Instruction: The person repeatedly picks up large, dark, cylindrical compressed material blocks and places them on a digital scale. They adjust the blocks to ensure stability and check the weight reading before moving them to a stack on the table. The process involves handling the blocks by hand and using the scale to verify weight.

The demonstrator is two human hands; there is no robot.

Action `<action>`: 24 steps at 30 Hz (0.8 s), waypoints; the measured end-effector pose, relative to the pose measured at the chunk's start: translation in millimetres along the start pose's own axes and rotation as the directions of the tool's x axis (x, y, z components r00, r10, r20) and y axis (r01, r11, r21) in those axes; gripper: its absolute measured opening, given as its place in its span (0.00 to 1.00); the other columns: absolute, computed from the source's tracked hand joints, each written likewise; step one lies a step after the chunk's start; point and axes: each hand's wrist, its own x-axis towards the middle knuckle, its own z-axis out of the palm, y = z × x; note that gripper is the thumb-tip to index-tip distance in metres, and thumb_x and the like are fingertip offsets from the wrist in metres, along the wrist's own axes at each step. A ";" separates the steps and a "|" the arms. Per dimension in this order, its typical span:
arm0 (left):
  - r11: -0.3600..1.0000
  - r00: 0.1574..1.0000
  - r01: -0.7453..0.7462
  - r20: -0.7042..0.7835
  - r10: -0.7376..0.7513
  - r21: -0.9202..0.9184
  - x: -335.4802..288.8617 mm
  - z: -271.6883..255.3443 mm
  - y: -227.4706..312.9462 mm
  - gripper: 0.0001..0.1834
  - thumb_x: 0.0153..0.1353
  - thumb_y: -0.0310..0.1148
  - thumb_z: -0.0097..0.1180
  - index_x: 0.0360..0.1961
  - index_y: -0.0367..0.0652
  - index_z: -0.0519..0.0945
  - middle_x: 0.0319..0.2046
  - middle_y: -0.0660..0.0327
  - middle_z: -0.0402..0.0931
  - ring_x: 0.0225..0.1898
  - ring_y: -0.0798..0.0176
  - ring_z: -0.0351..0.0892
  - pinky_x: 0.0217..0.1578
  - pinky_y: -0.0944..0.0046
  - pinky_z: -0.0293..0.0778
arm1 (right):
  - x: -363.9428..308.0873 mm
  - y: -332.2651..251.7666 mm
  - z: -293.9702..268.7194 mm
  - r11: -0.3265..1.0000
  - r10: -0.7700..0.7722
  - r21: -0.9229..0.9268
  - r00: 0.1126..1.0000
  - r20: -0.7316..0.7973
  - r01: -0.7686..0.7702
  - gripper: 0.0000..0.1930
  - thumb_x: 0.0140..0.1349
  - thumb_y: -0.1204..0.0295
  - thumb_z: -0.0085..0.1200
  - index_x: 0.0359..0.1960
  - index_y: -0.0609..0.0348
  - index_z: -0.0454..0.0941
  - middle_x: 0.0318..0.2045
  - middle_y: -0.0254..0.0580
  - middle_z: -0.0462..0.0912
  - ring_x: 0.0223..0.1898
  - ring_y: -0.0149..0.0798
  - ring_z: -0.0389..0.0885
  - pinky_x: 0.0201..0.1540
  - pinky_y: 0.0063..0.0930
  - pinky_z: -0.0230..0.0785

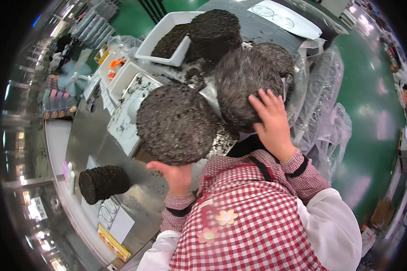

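Note:
My left hand [178,178] supports the near edge of a flat, round, dark cake [177,124] that looks like dried seaweed. Its thumb sticks out to the left, while the other fingers are hidden under the cake. On the face of a second round cake [244,83], blurred by motion, my right hand [272,119] rests with its fingers spread. That cake stands tilted in front of a further dark cake [273,58]. A tall dark stack [215,34] of the same material rises behind them.
A white bin [160,27] with dark cakes stands at the back. To the left are a crumb-strewn white tray [135,106] and a dark roll-shaped stack [103,183] on the metal table [88,135]. Clear plastic bags [319,90] hang along the right edge.

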 end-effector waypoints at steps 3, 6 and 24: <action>0.989 0.997 0.020 0.072 -0.031 0.143 0.2 -3.6 55.2 0.53 0.57 0.79 0.33 0.75 0.54 0.51 0.73 0.61 0.52 0.72 0.51 0.53 0.71 0.44 0.50 | 9.5 -73.5 39.0 0.865 -0.069 0.500 0.997 0.043 0.038 0.44 0.51 0.59 0.70 0.67 0.61 0.62 0.68 0.57 0.61 0.72 0.57 0.55 0.73 0.52 0.47; 0.926 0.986 -0.027 0.162 -0.037 0.376 -11.2 -18.8 45.3 0.54 0.57 0.77 0.37 0.74 0.48 0.52 0.73 0.59 0.52 0.71 0.52 0.56 0.71 0.47 0.52 | 22.3 -123.4 15.3 0.560 -0.254 0.818 0.967 0.019 0.131 0.53 0.45 0.53 0.73 0.70 0.61 0.56 0.69 0.58 0.58 0.72 0.60 0.53 0.73 0.50 0.47; 0.978 0.992 0.064 0.092 -0.083 0.197 -13.0 6.5 50.9 0.58 0.53 0.83 0.31 0.75 0.53 0.49 0.73 0.60 0.52 0.73 0.52 0.51 0.72 0.45 0.49 | 9.6 -137.6 24.9 0.578 -0.221 0.795 0.973 -0.061 0.181 0.51 0.43 0.61 0.74 0.69 0.59 0.58 0.68 0.59 0.59 0.71 0.60 0.54 0.72 0.50 0.51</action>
